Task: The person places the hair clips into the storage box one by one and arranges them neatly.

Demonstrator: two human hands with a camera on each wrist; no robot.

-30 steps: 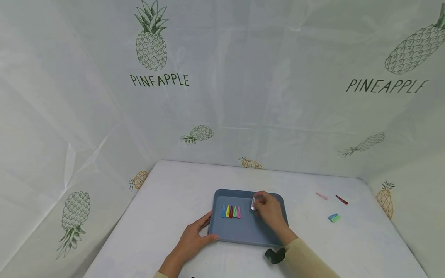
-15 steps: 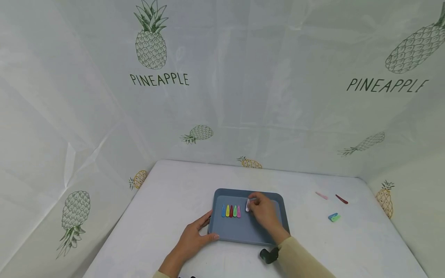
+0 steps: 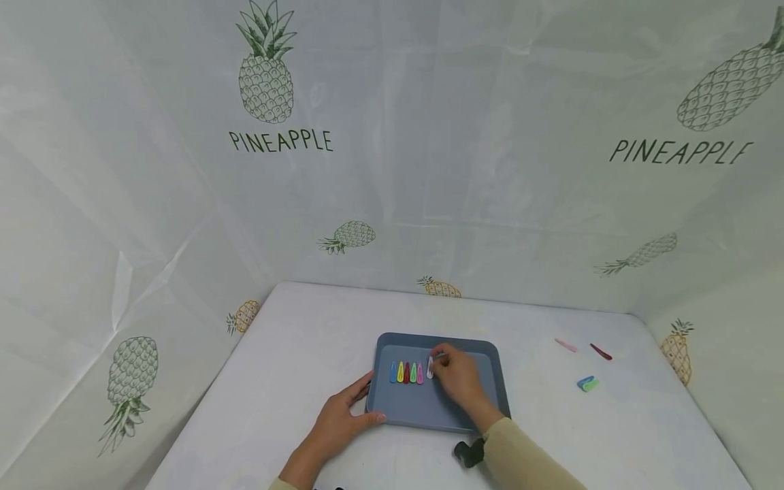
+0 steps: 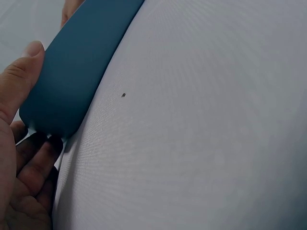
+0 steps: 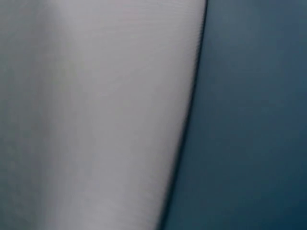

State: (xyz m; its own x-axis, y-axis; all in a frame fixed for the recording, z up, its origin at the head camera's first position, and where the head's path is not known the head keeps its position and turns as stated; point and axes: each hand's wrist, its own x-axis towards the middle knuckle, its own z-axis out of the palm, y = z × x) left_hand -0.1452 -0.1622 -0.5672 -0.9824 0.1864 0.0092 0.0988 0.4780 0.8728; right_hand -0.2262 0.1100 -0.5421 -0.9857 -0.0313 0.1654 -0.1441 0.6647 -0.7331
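A white snap hair clip [image 3: 431,367] is pinched in the fingertips of my right hand [image 3: 456,376], over the grey-blue tray [image 3: 422,412]. Just left of it lies a row of hair clips: blue [image 3: 393,372], yellow [image 3: 401,372], red [image 3: 407,373], green [image 3: 413,373] and pink [image 3: 420,373]. My left hand [image 3: 339,420] grips the tray's near left corner. In the left wrist view the thumb [image 4: 21,76] lies against one side of the tray [image 4: 72,72], with the fingers bent at its corner. The right wrist view shows only the tray [image 5: 249,124] and white cloth, blurred.
On the white table [image 3: 318,327], right of the tray, lie a light pink clip [image 3: 566,345], a dark red clip [image 3: 601,352], and a blue clip [image 3: 584,382] touching a green clip [image 3: 591,386]. A pineapple-print sheet [image 3: 429,170] hangs behind.
My right hand has moved left across the tray with the white hair clip, bringing it close to the pink one. The left hand has stayed at the tray's corner.
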